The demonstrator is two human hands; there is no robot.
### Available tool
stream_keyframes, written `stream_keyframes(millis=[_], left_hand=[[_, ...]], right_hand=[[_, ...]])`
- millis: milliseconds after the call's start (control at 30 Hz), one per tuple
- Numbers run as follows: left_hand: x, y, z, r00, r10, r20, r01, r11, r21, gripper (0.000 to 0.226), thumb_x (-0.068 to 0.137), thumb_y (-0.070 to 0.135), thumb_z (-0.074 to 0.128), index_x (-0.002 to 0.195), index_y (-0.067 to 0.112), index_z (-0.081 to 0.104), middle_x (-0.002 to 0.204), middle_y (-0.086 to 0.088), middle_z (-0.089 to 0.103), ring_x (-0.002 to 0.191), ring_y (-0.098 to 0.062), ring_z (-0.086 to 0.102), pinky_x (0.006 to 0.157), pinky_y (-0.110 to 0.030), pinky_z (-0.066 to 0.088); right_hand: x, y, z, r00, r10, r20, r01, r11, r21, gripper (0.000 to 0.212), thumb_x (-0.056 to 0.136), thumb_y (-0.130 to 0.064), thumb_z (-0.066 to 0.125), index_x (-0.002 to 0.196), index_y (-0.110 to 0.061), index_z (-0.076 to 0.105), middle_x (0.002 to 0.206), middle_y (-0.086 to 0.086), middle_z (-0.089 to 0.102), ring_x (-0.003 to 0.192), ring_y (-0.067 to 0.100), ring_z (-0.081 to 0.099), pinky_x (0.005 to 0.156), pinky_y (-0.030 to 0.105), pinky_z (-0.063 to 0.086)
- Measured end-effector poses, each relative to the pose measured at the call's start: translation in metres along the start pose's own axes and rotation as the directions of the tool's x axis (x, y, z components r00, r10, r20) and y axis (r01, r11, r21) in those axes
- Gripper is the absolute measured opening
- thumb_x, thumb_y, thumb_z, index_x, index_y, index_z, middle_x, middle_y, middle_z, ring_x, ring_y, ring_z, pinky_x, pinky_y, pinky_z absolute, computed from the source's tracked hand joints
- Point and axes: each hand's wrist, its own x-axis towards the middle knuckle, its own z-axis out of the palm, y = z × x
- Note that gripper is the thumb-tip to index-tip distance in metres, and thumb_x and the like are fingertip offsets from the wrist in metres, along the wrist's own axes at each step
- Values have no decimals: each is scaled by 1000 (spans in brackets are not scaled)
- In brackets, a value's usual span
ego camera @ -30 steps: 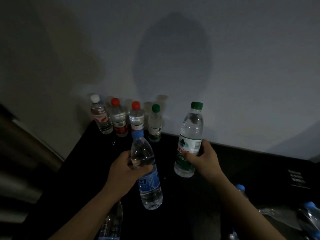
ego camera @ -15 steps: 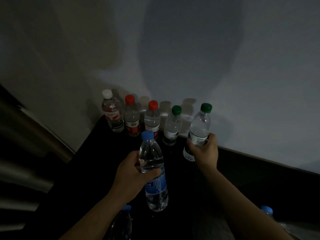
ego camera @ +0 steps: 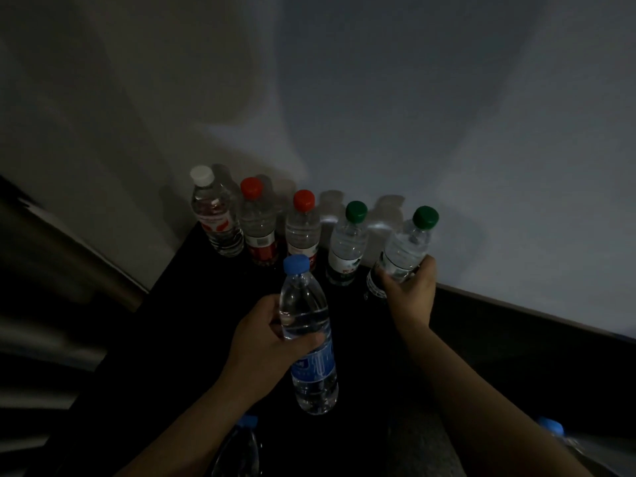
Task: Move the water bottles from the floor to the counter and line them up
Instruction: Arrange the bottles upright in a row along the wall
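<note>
Here, against a pale wall (ego camera: 447,115), a dark counter (ego camera: 516,356) carries a row of water bottles along its back edge. From the wall's left corner the row runs white cap (ego camera: 202,175), red cap (ego camera: 251,188), second red cap (ego camera: 304,200), green cap (ego camera: 356,211), all upright and close together. The person's right hand (ego camera: 409,287) is clamped round the body of a fifth bottle (ego camera: 401,253), also green-capped, at the row's right end just beside the wall; whether its base has met the counter cannot be told. Its long axis tilts, cap leaning right and toward the wall. The left hand (ego camera: 265,342) is closed round a blue-capped bottle (ego camera: 309,342), held nearer the camera than the row, near upright with cap up. To finish the step well, the right hand should likely square the tilted bottle, seat it level with its neighbour, and release only once steady, leaving room beside it for the blue one. Two more blue caps show low in the frame, away from the wall.
</note>
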Motion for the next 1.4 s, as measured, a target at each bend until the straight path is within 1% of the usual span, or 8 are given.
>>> stream_keyframes(millis=[133,367,567,700,967,1167,1300,1400], left_hand=[[3,0,4,1000,-7,7,7,1000,-13,51,66,10,84,105,31,59,107,4,70,97,-13,68,84,-32,54],[3,2,10,999,32,7,-32,999,12,51,67,10,84,104,33,58,105,8,70,93,-6,68,75,-20,52],[0,4,9,1000,31,5,-31,999,29,51,68,12,83,101,38,55,105,11,67,94,-4,66,79,-23,52],[-4,6,14,999,47,4,-47,998,46,51,67,9,84,101,36,56,105,8,68,95,-8,66,78,-24,52],[-4,12,47,991,101,90,-113,983,145,51,64,17,87,98,38,56,99,11,69,89,-3,67,72,-19,52],[-1,22,93,970,177,167,-213,950,229,55,62,17,88,100,38,54,98,13,68,86,3,66,67,-13,51],[8,27,128,949,225,223,-281,921,269,56,62,10,87,103,28,53,102,7,66,91,-7,64,78,-25,52],[18,27,155,932,282,226,-343,888,307,53,63,7,85,102,21,52,99,3,65,89,-9,64,77,-25,52]], right_hand=[[-2,5,4,1000,26,3,-26,1000,10,56,68,-31,81,109,-29,43,111,-2,57,97,14,61,83,39,56],[-12,8,10,995,93,-27,-93,996,15,56,64,-33,81,99,-41,38,104,-8,56,85,1,57,74,29,51],[-15,7,8,995,94,16,-94,996,-7,63,63,-25,85,107,-34,41,116,-4,54,101,11,57,86,34,53],[-24,8,-8,993,113,29,-112,993,-37,68,66,-31,84,122,-23,46,123,-2,50,109,11,53,92,31,49],[-71,20,-96,984,-5,179,71,928,-366,39,79,-38,74,113,-29,57,107,-15,49,92,2,55,70,11,43],[-95,38,-163,960,-38,277,153,901,-405,37,83,-37,68,117,-29,56,110,-16,48,87,0,53,68,12,44],[-108,55,-190,968,-12,249,123,891,-437,32,81,-40,69,110,-34,57,98,-21,46,79,-9,49,60,6,35],[-121,66,-203,964,41,262,80,896,-436,33,80,-46,67,108,-47,49,94,-29,43,82,-14,49,60,5,35]])
